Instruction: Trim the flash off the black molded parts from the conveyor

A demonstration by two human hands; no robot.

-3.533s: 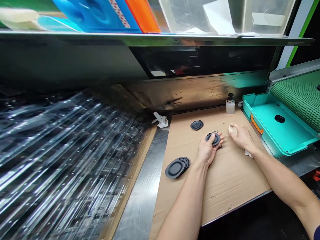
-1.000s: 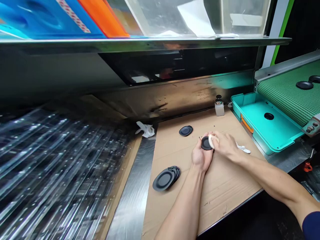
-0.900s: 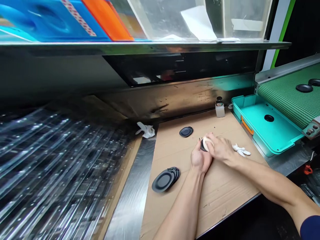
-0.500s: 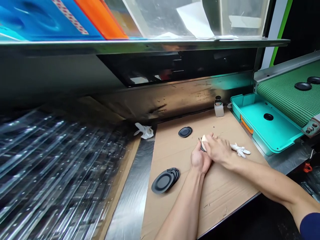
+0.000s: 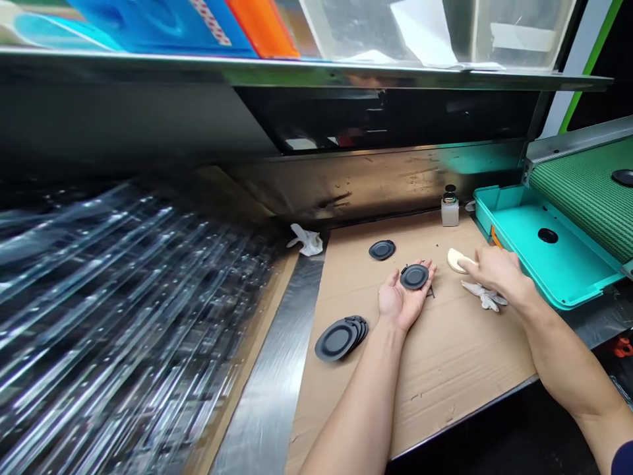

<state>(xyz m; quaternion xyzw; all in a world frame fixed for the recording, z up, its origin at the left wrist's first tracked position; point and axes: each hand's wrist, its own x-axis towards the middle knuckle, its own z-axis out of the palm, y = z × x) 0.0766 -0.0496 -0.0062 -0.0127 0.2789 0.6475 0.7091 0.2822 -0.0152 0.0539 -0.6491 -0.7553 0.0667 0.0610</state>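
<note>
The bin's white strip is too blurred to read. Above cardboard on a metal bench — left hand unfurled under a black disc, right hand pinching a cream pad.

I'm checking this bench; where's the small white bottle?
In the head view, the small white bottle stands right of centre, near the far right corner of the cardboard, left of the teal tray.

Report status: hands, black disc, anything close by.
Left hand open, palm up, black disc resting on it. Right hand touching cream pad. White glove close by, on cardboard.
</note>
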